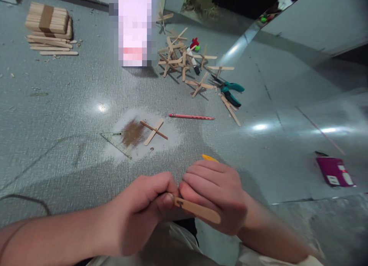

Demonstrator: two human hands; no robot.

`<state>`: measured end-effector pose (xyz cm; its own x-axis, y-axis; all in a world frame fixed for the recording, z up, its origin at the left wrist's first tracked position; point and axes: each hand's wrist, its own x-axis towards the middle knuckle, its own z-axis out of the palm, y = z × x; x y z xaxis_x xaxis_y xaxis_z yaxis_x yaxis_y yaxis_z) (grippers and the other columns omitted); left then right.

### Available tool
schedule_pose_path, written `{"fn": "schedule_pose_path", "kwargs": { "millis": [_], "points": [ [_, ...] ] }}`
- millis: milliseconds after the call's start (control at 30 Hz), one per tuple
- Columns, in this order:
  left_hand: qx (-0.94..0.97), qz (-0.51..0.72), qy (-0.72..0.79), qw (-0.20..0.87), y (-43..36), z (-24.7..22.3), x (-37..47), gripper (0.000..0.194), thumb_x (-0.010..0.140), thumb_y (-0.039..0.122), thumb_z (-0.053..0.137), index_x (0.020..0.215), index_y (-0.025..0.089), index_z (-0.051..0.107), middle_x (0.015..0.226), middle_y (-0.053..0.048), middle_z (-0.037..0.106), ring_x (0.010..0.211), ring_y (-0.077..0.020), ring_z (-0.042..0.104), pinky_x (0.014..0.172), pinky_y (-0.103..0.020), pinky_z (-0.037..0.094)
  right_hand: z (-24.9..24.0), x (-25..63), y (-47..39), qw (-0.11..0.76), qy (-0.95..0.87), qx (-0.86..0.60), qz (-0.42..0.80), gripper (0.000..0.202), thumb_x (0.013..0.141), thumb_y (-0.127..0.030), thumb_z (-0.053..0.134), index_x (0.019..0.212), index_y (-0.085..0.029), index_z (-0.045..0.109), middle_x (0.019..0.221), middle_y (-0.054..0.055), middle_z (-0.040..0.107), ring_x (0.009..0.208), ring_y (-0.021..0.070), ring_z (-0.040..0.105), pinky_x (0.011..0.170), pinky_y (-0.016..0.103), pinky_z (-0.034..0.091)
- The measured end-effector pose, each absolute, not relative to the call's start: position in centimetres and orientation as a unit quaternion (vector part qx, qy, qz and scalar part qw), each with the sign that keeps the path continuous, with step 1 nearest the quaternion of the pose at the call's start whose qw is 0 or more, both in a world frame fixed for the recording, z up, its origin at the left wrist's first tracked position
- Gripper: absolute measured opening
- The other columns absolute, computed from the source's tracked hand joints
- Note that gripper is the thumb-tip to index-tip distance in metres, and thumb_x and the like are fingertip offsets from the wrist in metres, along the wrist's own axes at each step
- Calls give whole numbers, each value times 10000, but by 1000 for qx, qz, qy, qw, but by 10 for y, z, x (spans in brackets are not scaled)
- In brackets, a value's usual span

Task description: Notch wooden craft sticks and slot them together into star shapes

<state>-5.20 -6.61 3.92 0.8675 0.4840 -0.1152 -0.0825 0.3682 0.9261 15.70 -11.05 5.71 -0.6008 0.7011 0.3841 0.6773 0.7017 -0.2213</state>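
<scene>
Close to my body, my left hand [152, 201] pinches one end of a flat wooden craft stick [201, 211], which has a small notch near my thumb. My right hand [215, 193] is a fist right beside it, behind the stick. From the top of that fist pokes the end of a yellow tool [209, 158]; the rest is hidden in my fingers, so its kind is unclear. Ahead of my hands, two sticks joined as a cross [155, 131] lie on a pale dusty patch with brown powder, beside a clear set square [117, 143].
A pink pencil [191, 116] lies past the cross. Further back are several stick crosses [199, 84], teal-handled pliers [230, 90] and a white tube with a black cap [193, 61]. Bundled craft sticks [47, 18] are at back left, a purple packet [335, 172] at right. A blurred-out object stands at the back.
</scene>
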Motion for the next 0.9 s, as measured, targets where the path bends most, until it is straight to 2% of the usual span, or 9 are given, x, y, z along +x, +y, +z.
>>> {"fn": "schedule_pose_path", "kwargs": {
  "millis": [233, 433, 567, 700, 900],
  "points": [
    [582, 206, 198, 761, -66, 38, -51, 381, 1079, 434, 389, 782, 197, 416, 676, 47, 366, 615, -105, 284, 555, -240, 279, 56, 151, -114, 228, -884, -409, -1, 298, 963, -75, 425, 764, -188, 616, 578, -7, 526, 571, 158, 474, 590, 330, 409],
    [546, 216, 231, 775, -75, 32, -51, 427, 1067, 533, 392, 799, 202, 430, 645, 56, 319, 585, -101, 271, 524, -253, 226, 55, 147, -115, 231, -869, -433, -60, 277, 979, -101, 453, 780, -180, 629, 579, -8, 509, 557, 157, 470, 595, 337, 379],
    [538, 224, 231, 779, -76, 32, -51, 424, 1064, 537, 410, 808, 200, 440, 639, 56, 330, 581, -98, 264, 511, -246, 221, 55, 148, -114, 227, -875, -422, -70, 287, 992, -110, 426, 806, -174, 635, 573, 0, 520, 544, 156, 485, 579, 335, 379],
    [531, 217, 228, 787, -74, 33, -52, 428, 1061, 550, 416, 822, 196, 451, 642, 58, 340, 574, -91, 273, 499, -237, 224, 56, 148, -113, 219, -873, -422, -105, 273, 933, -59, 439, 792, -193, 630, 566, 12, 572, 556, 162, 517, 548, 331, 416],
    [535, 235, 236, 776, -76, 33, -54, 365, 1073, 458, 445, 821, 195, 454, 623, 67, 341, 556, -82, 270, 487, -230, 223, 51, 150, -111, 216, -856, -446, -149, 196, 953, -123, 466, 851, -186, 622, 620, 39, 650, 612, 178, 586, 587, 327, 463]
  ]
}}
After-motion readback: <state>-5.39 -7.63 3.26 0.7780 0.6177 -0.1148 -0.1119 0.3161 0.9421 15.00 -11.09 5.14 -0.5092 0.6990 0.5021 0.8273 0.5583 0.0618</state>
